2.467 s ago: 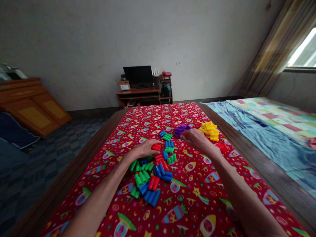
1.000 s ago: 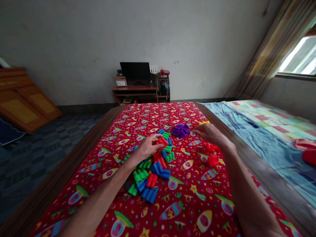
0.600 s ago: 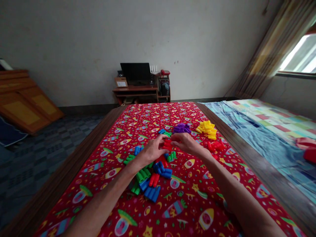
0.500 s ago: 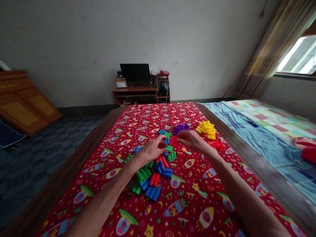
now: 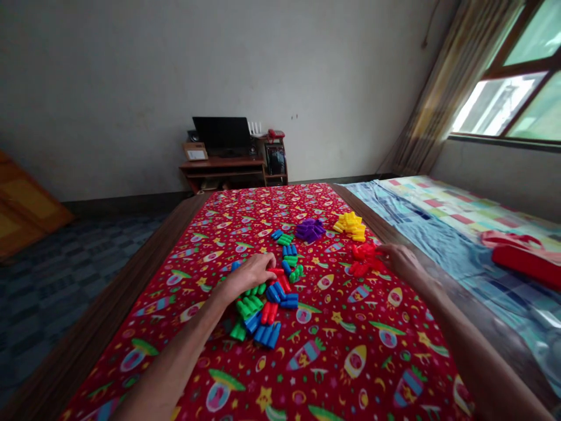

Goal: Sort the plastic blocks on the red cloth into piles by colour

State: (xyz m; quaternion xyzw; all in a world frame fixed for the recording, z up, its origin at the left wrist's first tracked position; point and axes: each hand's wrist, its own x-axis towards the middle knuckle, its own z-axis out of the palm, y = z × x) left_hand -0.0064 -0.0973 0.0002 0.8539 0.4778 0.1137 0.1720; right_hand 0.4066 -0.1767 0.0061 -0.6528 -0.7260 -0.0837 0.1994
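Observation:
Blue pieces [image 5: 268,335], green pieces [image 5: 249,306] and red pieces [image 5: 269,313] lie mixed in a loose pile on the patterned red cloth [image 5: 324,362]. My left hand [image 5: 256,272] is over the pile's upper part, fingers curled by a red piece; whether it grips one is too small to tell. Farther right, my right hand [image 5: 401,260] has its fingertips at the right edge of a separate red group [image 5: 364,259]; its grip cannot be made out. Beyond are a purple group [image 5: 310,230] and a yellow group [image 5: 350,225].
Dark wooden table edges [image 5: 169,228] show beside the cloth. On the right is a bed [image 5: 442,234] with a red item [image 5: 526,263]. A desk [image 5: 223,166] with a monitor [image 5: 221,134] stands at the far wall.
My right hand has moved right, from near the purple pieces to the red group. My left hand has shifted slightly down and left in view. The camera has turned right.

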